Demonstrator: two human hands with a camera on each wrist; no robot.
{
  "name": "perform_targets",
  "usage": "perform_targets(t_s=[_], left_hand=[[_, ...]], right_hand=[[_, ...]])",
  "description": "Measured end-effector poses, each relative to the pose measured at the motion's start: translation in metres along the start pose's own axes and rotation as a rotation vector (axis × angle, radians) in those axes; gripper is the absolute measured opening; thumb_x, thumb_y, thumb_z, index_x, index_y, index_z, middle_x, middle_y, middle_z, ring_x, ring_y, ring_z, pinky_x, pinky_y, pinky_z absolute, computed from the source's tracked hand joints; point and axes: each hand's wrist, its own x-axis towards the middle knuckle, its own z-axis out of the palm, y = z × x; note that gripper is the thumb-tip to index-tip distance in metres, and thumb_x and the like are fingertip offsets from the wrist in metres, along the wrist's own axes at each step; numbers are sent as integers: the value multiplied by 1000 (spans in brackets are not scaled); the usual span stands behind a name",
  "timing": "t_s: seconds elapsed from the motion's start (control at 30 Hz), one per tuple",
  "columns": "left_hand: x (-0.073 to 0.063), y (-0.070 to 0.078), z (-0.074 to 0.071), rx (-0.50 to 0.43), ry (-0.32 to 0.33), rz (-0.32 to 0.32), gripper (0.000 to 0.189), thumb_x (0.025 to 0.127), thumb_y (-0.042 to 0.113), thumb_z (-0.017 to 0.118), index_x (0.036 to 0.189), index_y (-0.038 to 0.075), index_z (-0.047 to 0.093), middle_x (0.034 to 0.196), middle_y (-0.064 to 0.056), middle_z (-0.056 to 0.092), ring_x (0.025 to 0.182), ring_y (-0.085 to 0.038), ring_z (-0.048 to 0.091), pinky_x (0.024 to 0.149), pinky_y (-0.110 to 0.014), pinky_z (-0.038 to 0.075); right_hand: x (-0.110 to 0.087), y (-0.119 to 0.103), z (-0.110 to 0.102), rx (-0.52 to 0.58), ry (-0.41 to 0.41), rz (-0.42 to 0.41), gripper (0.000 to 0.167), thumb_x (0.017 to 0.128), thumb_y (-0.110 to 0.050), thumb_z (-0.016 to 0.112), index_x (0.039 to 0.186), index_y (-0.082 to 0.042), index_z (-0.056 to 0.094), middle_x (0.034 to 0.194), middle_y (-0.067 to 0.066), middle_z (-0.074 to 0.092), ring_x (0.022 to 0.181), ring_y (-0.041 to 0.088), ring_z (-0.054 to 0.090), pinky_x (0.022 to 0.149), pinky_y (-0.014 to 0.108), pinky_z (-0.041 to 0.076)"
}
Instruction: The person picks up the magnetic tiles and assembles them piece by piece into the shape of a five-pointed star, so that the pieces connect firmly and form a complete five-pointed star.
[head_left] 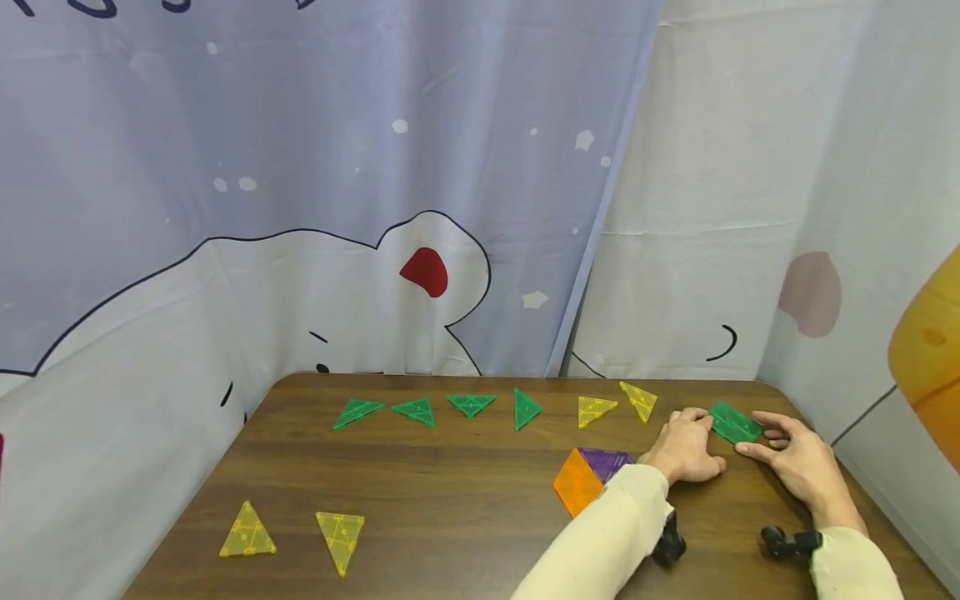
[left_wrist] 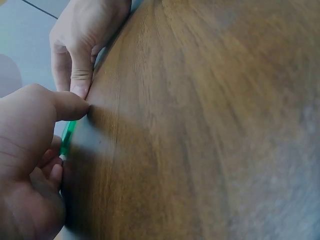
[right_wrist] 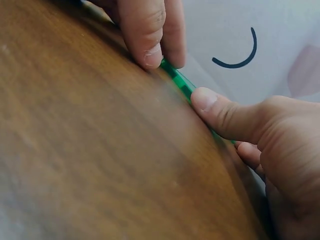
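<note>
At the table's far right, both hands are at a flat, see-through green magnetic tile piece (head_left: 735, 423) with a four-sided outline. My left hand (head_left: 684, 447) holds its left side, with the fingertips at the edge and the thumb spread toward the near side. My right hand (head_left: 804, 467) grips the right side, its thumb on the near edge and its fingers beyond. In the right wrist view the green piece (right_wrist: 180, 84) shows edge-on, low over the wood, between the two hands. The left wrist view shows only a thin strip of green (left_wrist: 67, 137); my left hand (left_wrist: 25, 135) hides the rest.
Several green triangle tiles (head_left: 471, 405) lie along the far edge, with two yellow triangles (head_left: 596, 410) to their right. An orange tile (head_left: 576, 483) joined to a purple tile (head_left: 603, 462) lies partly under the left sleeve. Two larger yellow triangles (head_left: 247, 533) are at front left.
</note>
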Motion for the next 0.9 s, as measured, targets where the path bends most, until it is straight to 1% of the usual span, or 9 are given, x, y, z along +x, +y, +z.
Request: perform_targets(t_s=[0.23,0.33,0.43,0.53,0.63,0.67,0.73,0.87,0.9], left_hand=[[1,-2,0,-10,-7,29,72,98,52,79,163,31,57,164,23,47,147,2,45,112,-12,40],[1,-5,0,-65,11,47,73,97,49,82,162,27,58,162,21,50,145,1,47,111,-11,40],[-2,-10,-1,-159,49,67,71,96,43,83,160,21,60,160,16,54,144,0,50,112,-10,40],[-8,-20,-10,-248,105,80,69,96,37,84,158,18,62,158,11,58,144,-2,54,114,-11,39],[-11,-32,-25,-311,158,75,67,96,34,84,158,18,62,158,9,60,145,-6,55,116,-14,41],[-12,-37,-30,-328,170,71,66,97,33,83,158,18,62,158,9,60,146,-7,55,116,-16,42],[-15,-47,-40,-349,192,64,65,98,32,82,158,19,62,159,9,60,147,-9,55,118,-18,42],[-23,-74,-55,-359,222,52,63,99,30,81,158,19,63,157,7,63,147,-10,56,120,-20,42],[-26,-81,-57,-357,226,49,63,99,29,81,158,18,63,157,6,64,147,-11,57,120,-21,42]], right_hand=[[0,2,-1,-15,14,2,83,99,-45,86,156,7,54,139,40,64,119,56,66,92,64,55],[0,3,0,1,4,7,86,99,-48,85,158,6,53,141,41,62,121,57,65,93,65,55],[-3,3,-1,48,-5,20,91,99,-51,84,162,5,48,146,42,59,123,55,64,92,63,55],[-5,-1,0,103,25,40,91,100,-50,84,165,1,47,149,40,58,114,35,68,87,43,58],[-6,-7,1,151,89,43,87,101,-48,83,166,-2,48,150,34,60,107,6,59,77,19,50],[-6,-9,2,167,112,42,85,101,-47,83,166,-3,49,149,30,61,104,0,54,73,13,46],[-5,-16,4,198,157,32,80,102,-46,83,165,-7,52,146,20,65,104,-7,50,75,11,43],[-3,-31,10,272,231,-8,68,102,-39,84,161,-15,61,134,-16,68,109,-11,53,81,10,41],[-3,-36,12,294,239,-30,65,102,-37,84,159,-15,62,133,-22,67,111,-11,55,84,9,41]])
